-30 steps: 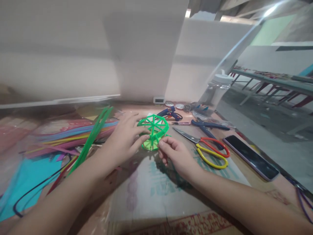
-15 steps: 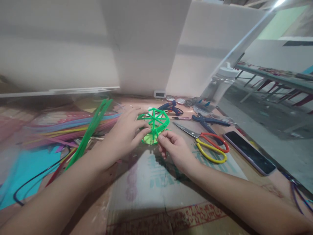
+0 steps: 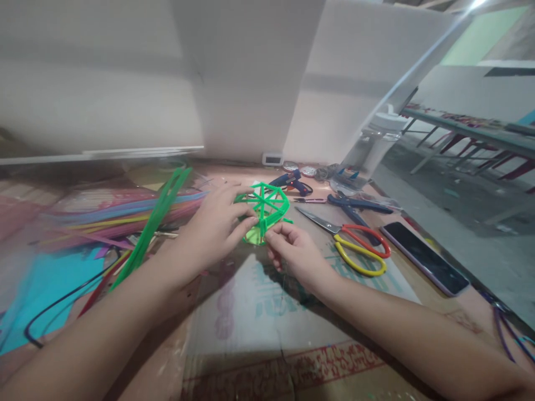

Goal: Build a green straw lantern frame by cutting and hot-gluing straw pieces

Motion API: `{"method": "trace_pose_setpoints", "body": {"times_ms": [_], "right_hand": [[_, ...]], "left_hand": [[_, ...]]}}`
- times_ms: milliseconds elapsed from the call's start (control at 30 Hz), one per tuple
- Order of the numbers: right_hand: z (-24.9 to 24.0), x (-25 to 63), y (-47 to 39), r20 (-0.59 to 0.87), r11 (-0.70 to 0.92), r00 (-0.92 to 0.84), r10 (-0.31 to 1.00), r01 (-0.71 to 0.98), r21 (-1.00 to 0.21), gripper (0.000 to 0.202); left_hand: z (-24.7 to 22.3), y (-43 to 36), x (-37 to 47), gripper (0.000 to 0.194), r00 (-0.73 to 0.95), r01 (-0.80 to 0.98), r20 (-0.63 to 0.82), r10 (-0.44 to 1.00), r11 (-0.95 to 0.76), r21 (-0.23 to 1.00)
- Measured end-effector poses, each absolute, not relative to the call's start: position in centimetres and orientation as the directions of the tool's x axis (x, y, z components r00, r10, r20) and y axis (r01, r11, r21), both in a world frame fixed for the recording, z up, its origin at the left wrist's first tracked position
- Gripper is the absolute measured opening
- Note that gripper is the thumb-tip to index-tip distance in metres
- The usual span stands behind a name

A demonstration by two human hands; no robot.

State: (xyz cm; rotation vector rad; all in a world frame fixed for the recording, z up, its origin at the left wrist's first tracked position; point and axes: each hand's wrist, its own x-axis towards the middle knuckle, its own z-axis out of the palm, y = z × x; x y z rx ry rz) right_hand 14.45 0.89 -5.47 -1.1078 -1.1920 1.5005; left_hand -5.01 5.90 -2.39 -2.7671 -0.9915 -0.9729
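Nearest, lying flat: white-and-brown printed cardboard sheet (image 3: 267, 334). At right: rectangular, black-screened phone (image 3: 424, 259), then red-and-yellow-handled metal scissors (image 3: 336, 231). Right hand (image 3: 292, 245): thumb and forefinger pinching the near edge of a green, spoked, wheel-topped frame (image 3: 262, 201). Left hand (image 3: 221, 217): thumb and forefinger closed on the left side of same, remaining fingers spread. Frame position: centre, between both hands, upright. Farther back: blue-handled pliers (image 3: 359, 205), dark-blue glue gun (image 3: 290, 180), small, white, rectangular screened device (image 3: 272, 160) near the pale wall (image 3: 242, 83).
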Motion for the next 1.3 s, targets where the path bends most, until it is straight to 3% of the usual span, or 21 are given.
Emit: {"method": "trace_pose_setpoints", "body": {"times_ms": [267,533,833,1100,1300], "right_hand": [[-5.5,14.3,0.9,-0.114,-0.136,-0.2,0.973,-0.097,-0.986,0.036],[-5.5,15.2,1.3,0.038,0.043,-0.148,0.988,0.033,-0.999,0.045],[-5.3,14.7,1.5,0.049,0.06,-0.149,0.988,0.068,-0.996,0.035],[-5.4,14.8,1.7,-0.019,-0.023,-0.176,0.984,-0.02,-1.0,0.032],[-5.1,15.0,1.8,-0.076,-0.099,-0.207,0.975,-0.102,-0.99,0.037]], "left_hand": [[-2.2,5.9,-5.0,0.029,0.602,0.598,0.556,0.574,-0.785,0.163],[-2.3,5.8,-5.1,0.027,0.593,0.594,0.556,0.582,-0.783,0.186],[-2.2,5.7,-4.9,0.027,0.594,0.588,0.559,0.578,-0.787,0.189],[-2.2,5.6,-5.0,0.027,0.602,0.588,0.549,0.58,-0.787,0.188],[-1.9,5.7,-5.2,0.015,0.554,0.579,0.586,0.591,-0.779,0.238]]}}
